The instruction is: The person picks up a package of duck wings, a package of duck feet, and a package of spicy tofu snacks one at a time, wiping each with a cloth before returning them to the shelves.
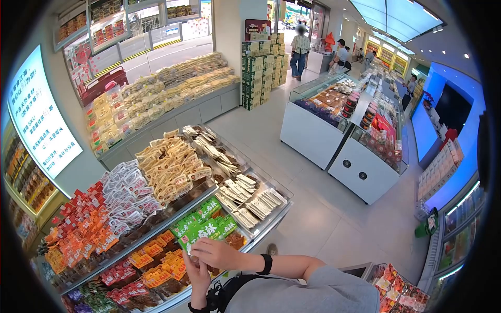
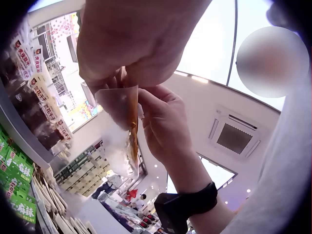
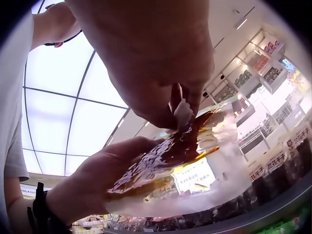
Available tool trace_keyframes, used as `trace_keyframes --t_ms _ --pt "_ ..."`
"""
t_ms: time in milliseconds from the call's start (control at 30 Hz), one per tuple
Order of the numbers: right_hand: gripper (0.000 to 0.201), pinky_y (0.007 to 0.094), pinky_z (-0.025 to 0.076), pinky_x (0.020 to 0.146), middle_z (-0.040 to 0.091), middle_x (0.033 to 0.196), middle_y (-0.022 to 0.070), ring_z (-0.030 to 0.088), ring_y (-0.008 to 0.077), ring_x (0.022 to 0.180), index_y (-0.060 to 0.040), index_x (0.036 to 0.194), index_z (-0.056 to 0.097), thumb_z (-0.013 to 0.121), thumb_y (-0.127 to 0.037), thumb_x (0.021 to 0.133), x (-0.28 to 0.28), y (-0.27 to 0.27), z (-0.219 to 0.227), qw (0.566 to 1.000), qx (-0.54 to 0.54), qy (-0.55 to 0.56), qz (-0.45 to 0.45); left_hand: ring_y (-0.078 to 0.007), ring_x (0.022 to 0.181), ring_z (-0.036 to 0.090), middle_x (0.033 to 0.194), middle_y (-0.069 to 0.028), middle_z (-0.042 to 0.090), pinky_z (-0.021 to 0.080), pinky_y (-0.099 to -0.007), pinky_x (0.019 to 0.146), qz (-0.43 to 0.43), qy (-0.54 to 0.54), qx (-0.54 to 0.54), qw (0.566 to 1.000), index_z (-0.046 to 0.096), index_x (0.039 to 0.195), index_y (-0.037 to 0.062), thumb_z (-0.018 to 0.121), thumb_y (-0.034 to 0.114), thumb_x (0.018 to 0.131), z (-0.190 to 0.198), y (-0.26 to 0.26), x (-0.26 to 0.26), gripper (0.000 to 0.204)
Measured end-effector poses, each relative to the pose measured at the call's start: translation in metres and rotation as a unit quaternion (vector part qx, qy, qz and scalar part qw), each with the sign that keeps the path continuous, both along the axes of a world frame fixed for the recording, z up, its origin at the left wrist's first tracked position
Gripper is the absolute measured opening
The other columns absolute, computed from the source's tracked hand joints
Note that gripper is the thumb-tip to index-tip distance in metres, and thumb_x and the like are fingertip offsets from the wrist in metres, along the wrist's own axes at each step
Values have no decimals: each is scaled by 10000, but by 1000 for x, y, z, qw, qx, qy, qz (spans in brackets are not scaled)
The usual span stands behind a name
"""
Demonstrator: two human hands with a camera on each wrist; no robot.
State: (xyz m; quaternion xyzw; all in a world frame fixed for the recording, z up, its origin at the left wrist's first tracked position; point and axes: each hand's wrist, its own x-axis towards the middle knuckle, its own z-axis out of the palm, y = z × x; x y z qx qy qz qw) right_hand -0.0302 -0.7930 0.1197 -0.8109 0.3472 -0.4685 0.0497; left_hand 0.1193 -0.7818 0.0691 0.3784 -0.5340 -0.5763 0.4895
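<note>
Both hands meet at the front of a sloped display. My left hand holds a clear plastic pouch of glossy brown food from below. At the pouch's edge, the fingers of my right hand pinch a small whitish bit. In the left wrist view the pouch is seen nearly edge-on, between both hands. Green printed packets lie in the tray just beyond my fingers. Part of the pouch is hidden behind the hands in the head view.
Orange packets, silver packets and tan packets fill neighbouring trays. White-wrapped sticks lie to the right. A glass display counter stands across the tiled aisle. A person is near the doorway.
</note>
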Motion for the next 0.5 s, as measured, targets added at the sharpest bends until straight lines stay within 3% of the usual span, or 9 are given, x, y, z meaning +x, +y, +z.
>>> trace_keyframes --t_ms 133,200,267,467,500 --pt "271 346 528 807 606 1043 118 608 285 971 31 1049 623 648 -32 786 -17 -8 -8 999 0 4 -39 -42 695 519 951 -43 601 396 -198 590 30 -37 -37 998 172 1506 21 468 10 995 -8 -1 10 590" --pt "277 352 518 820 601 1040 119 600 287 979 24 1063 623 660 -19 792 -24 -16 -3 991 30 -26 -126 -50 725 527 937 -47 592 393 -198 613 24 -61 -73 995 178 1502 30 451 9 993 0 1 7 578" --pt "280 356 513 823 599 1040 124 593 294 981 19 1067 623 672 -6 792 -21 -23 0 991 13 -34 -131 -47 714 511 942 -42 587 385 -204 603 2 -68 -44 997 190 1498 31 449 8 993 4 6 7 568" --pt "284 357 516 822 594 1024 122 584 295 999 29 1034 612 666 -16 759 3 -8 -6 998 8 -51 -23 -44 747 525 1006 -57 598 396 -211 617 1 -49 -28 998 193 1491 4 437 38 1021 -4 4 6 531" --pt "289 363 516 830 597 1035 124 581 300 1007 32 1039 612 669 -27 762 2 -3 -12 999 14 -47 -7 -41 743 522 978 -48 595 392 -209 613 59 -4 -45 997 192 1493 6 439 45 1023 -9 2 4 532"
